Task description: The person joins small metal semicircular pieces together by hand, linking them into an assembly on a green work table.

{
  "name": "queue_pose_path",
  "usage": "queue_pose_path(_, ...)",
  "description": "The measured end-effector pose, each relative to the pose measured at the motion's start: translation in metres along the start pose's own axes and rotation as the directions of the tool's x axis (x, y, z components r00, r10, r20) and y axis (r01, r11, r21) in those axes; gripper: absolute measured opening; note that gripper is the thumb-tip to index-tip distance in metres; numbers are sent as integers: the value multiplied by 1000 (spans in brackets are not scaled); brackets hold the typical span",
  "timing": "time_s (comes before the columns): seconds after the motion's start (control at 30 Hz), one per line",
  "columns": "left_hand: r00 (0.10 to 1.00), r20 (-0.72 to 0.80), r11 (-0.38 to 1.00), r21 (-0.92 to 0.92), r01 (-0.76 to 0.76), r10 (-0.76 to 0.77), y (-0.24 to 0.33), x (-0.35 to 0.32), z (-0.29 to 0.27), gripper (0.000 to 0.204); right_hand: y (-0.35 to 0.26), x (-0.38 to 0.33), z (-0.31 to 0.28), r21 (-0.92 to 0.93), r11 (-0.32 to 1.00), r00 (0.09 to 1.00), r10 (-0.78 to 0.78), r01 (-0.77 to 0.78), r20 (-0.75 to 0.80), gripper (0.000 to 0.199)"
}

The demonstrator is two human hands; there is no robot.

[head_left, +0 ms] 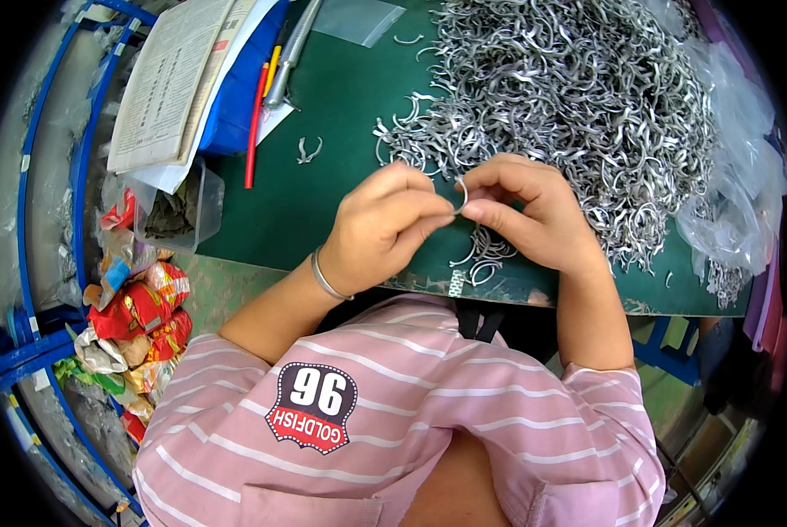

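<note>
My left hand [385, 224] and my right hand [525, 211] meet above the near edge of the green table [323, 132]. Together they pinch one small curved silver metal clip [460, 198] between the fingertips. A thin bangle circles my left wrist. Just below the hands a few finished-looking clips [481, 255] lie on the table. Behind and to the right of my right hand spreads a big heap of the same silver clips [569, 88].
A lone clip [308, 151] lies left of the hands. Red and yellow pencils [255, 123], a metal tool [290, 53], a paper booklet [169, 79] on a blue folder and a clear tub [183, 206] sit at the left. Plastic bags [736, 202] at right; snack wrappers [134, 316] below left.
</note>
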State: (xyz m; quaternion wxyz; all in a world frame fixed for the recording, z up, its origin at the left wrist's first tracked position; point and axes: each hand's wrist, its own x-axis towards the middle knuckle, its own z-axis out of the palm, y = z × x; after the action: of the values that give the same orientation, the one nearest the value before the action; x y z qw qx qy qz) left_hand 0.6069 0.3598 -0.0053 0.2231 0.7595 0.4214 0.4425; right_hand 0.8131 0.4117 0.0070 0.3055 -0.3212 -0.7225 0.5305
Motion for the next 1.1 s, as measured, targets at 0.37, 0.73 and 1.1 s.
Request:
queue_pose_path(0.37,951,-12,757,-607,240,-310,-7,-9,19,16,10,4,8,-258,901,928,-371,349,-39,14)
queue_pose_path(0.73,985,-99,934,-342,101,-143,-13,-11,12,12,4,1,-9,556,807,952,293,-198,-87,25)
queue_pose_path(1.1,938,-318,979,-186,79,-136,-15,-3,0,13,-4,-7,-25,-121,987,987,-90,106,132,15)
